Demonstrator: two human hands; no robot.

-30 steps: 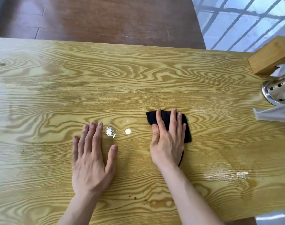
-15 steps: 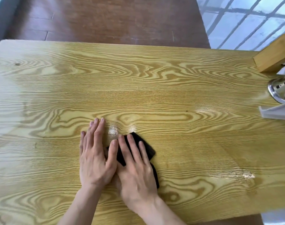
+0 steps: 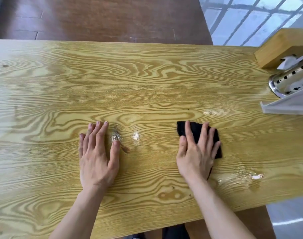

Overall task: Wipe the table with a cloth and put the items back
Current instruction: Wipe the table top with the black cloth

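A small black cloth (image 3: pixel 214 135) lies flat on the yellow wood-grain table (image 3: pixel 147 80), right of centre. My right hand (image 3: pixel 195 152) presses down on it with fingers spread, covering its lower left part. My left hand (image 3: pixel 97 156) rests palm down on the bare table to the left, fingers apart and holding nothing. Two shiny wet spots (image 3: pixel 126 136) glint between the hands. A pale smeared patch (image 3: pixel 240 177) marks the table near the front right edge.
At the right edge stand a wooden block (image 3: pixel 283 47), a perforated steel holder (image 3: pixel 285 81) and a white plastic item (image 3: pixel 288 104), all cut off by the frame. Brown floor lies beyond the far edge.
My right hand has slid the cloth to the right, away from my left hand, which it was touching half a second ago. The left hand has stayed in place.
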